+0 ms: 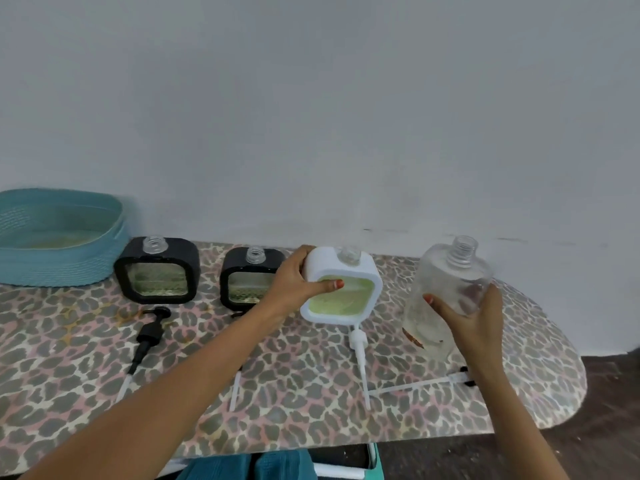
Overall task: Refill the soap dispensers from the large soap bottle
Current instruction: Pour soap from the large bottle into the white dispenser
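Three on surface point(311, 393), necks open: left black dispenser point(157, 271), middle black dispenser point(249, 280), white dispenser point(346, 299). Left hand point(294, 282) grips white dispenser, thumb on window. Right hand point(479, 320) grips near-empty bottle point(450, 278), tilted, right end.

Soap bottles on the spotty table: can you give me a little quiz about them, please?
1. True or false: the white dispenser has its pump screwed on.
2. What does the right hand hold? A the large clear bottle; B a cup; C a sponge.
3. Fill in: ___ black dispensers stand left of the white one.
Key: 1 false, its white pump lies on the table; 2 A; 3 two.
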### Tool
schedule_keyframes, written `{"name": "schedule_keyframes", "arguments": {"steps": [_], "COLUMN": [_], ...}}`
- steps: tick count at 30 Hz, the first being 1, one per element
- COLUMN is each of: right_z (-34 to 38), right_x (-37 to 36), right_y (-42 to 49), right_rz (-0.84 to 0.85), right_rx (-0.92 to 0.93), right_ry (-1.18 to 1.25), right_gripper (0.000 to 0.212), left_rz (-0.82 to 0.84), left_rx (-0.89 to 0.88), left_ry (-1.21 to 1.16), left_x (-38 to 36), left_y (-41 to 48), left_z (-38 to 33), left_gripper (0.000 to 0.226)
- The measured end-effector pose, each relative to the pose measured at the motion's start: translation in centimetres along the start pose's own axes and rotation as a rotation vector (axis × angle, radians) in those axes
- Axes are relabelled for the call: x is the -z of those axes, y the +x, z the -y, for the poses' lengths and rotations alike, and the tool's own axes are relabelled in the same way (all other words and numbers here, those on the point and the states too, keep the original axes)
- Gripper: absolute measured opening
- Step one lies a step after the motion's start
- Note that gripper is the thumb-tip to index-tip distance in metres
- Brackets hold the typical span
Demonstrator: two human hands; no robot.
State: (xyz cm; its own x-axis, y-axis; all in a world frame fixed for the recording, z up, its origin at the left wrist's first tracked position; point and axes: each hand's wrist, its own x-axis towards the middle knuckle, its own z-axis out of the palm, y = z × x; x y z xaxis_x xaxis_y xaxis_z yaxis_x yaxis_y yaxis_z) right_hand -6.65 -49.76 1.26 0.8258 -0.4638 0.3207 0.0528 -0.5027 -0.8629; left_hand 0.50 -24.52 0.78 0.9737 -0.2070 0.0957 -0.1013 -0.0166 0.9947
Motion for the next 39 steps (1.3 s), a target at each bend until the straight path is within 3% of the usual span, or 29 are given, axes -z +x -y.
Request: {"name": "schedule_keyframes", "arguments": {"steps": [4,14,27,39], "right_z": [-2.2,-5.6,-7.3,-7.1], "right_x": [0.2,0.0,0.3,1.0], "right_y": [1.8,5.1,5.5,4.5], "right_rz": [-0.032,0.106,0.223,0.205], "right_rx": [-0.065,-0.086,-0.103,-0.169], "right_ry": [0.035,0.173,0.195,0.207], "right_gripper": [0.064,0.065,0.067,0.072], "left_rz": [-0.048,-0.09,-0.013,-0.025], "left_rx": [0.022,0.107,0.111,0.099], "left_ry": [0.012,-0.022,-0.045,-0.028], "left_x": [-1.8,-4.1,-3.7,-4.2], "left_y": [3.1,6.4,6.4,5.5], "left_z": [1.9,6.1,7.6,6.6], "left_gripper": [0.045,0.049,0.049,0.062]}}
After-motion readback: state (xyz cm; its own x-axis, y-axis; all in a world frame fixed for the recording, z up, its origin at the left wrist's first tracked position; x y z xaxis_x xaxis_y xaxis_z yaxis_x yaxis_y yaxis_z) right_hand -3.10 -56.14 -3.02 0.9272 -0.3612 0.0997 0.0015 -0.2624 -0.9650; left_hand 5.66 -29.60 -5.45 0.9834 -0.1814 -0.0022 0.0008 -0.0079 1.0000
